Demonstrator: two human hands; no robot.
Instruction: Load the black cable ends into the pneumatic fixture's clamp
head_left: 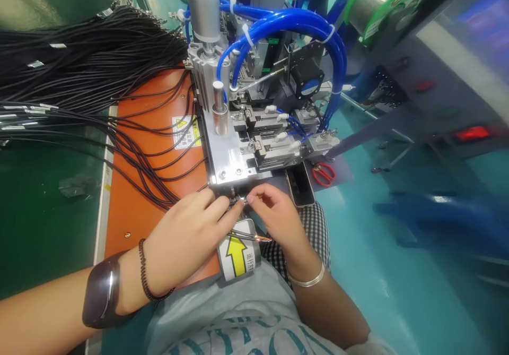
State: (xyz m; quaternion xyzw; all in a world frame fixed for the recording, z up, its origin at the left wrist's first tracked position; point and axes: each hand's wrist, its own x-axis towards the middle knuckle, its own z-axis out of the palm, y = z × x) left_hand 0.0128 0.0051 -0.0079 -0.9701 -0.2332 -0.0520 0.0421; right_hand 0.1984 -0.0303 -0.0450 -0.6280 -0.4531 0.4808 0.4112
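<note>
Fingers of both hands pinch a black cable at the machine.

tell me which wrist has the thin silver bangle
The right wrist wears the thin silver bangle; the left wrist carries a black coiled band and a wide dark cuff.

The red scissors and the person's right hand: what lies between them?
In the head view, a phone lies between the scissors and the right hand, on the machine's edge.
</note>
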